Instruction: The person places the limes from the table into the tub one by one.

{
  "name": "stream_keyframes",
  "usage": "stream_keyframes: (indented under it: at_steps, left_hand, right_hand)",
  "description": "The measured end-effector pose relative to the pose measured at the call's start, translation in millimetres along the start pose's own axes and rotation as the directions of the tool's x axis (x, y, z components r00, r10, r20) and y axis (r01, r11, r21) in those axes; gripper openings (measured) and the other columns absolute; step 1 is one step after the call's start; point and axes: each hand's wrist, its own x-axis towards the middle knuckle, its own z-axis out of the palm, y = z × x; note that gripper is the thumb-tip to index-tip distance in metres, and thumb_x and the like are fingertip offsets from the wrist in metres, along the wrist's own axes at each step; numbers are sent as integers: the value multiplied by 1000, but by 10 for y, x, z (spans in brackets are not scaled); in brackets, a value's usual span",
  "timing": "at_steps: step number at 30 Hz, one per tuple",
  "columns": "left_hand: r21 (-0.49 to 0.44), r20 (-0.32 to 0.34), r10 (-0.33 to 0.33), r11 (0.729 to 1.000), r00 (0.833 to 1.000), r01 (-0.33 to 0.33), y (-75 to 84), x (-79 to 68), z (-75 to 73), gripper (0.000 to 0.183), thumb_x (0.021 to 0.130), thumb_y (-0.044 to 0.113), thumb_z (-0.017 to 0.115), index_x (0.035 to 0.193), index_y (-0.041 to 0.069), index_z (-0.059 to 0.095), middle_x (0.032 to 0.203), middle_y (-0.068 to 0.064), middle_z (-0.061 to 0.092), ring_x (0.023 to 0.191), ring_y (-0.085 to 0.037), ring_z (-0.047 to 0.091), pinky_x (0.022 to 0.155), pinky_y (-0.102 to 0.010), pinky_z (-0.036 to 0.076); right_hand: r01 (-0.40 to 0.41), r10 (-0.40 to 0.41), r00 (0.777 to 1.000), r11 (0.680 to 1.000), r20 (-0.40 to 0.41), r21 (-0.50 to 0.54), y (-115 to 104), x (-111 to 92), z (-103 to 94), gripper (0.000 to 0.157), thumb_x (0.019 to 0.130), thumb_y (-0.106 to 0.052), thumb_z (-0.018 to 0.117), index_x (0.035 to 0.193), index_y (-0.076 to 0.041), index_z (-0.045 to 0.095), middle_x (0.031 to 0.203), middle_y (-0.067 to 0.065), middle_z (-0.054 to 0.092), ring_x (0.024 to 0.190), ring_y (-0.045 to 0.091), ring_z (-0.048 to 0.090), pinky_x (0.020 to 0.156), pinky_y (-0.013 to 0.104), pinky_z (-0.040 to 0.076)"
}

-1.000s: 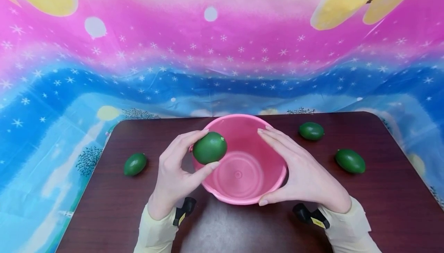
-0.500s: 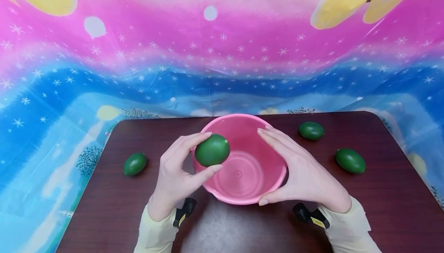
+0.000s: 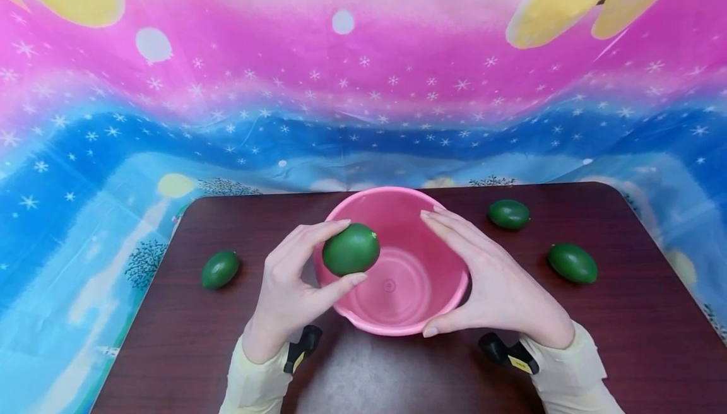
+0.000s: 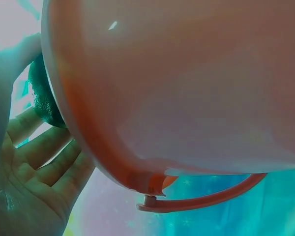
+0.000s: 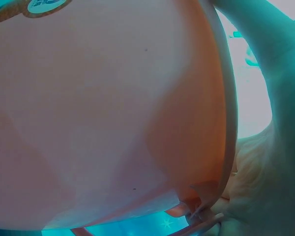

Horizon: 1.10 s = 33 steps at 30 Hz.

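Observation:
In the head view my left hand [image 3: 295,284] pinches a green lime [image 3: 351,250] between thumb and fingers, over the left part of a pink bucket's opening. The pink bucket [image 3: 392,215] stands on the table, its inner bottom visible. My right hand [image 3: 505,281] grips the bucket's right side, thumb at the near rim and fingers over the right rim. From the left wrist, the lime [image 4: 43,93] shows partly behind the bucket's rim, with the left hand [image 4: 37,177] beside it. The right wrist view shows the bucket wall [image 5: 103,113] close up, with the right hand [image 5: 280,98] at its rim.
One lime [image 3: 220,269] lies on the dark brown table [image 3: 170,338] to the left. Two more, a far lime [image 3: 508,214] and a nearer lime [image 3: 572,263], lie to the right. The bucket's handle [image 4: 211,200] hangs outside it. A patterned cloth [image 3: 352,86] backs the table.
My left hand has shifted the lime slightly right and toward me, further over the bucket. My right hand and the bucket stay in place.

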Motion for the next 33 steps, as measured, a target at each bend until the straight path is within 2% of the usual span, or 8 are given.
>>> stream_keyframes:
  at_steps: [7,14,23,30,33]
  left_hand:
    - [-2,19,-7,1000,1000,8,-16,-13,12,59,84,42,85,130,9,68,118,-4,70,97,-21,65,84,-25,54]
    - [0,50,-32,999,998,33,-17,-22,16,62,79,36,89,131,11,67,117,-3,70,99,-20,65,84,-25,54]
    - [-1,92,-76,997,993,76,8,-25,23,61,84,48,82,132,14,67,116,1,69,99,-17,64,83,-23,54]
    - [-18,115,-56,998,992,58,0,-32,45,61,82,46,85,130,13,68,117,1,69,98,-16,64,81,-23,54]
    - [-31,120,-45,998,992,49,7,-26,55,62,78,38,90,130,12,68,118,0,70,101,-18,65,82,-26,55]
  right_hand:
    - [8,-8,1000,1000,-5,-10,0,1,5,128,54,-76,86,161,-38,27,165,-10,23,149,14,21,101,48,48]
    - [9,-9,1000,1000,-5,-21,-2,1,6,129,54,-77,86,161,-38,27,166,-9,22,150,15,20,102,48,46]
    - [11,-12,1000,1000,-4,-28,1,-1,5,129,54,-77,86,161,-37,26,166,-9,22,150,15,20,102,48,46]
    - [28,-28,1000,999,-4,-33,5,2,9,130,54,-77,86,162,-36,27,166,-7,23,150,15,20,105,49,43]
    - [30,-30,1000,999,-6,-34,6,5,7,129,54,-77,86,161,-35,27,166,-7,23,150,15,21,104,49,45]
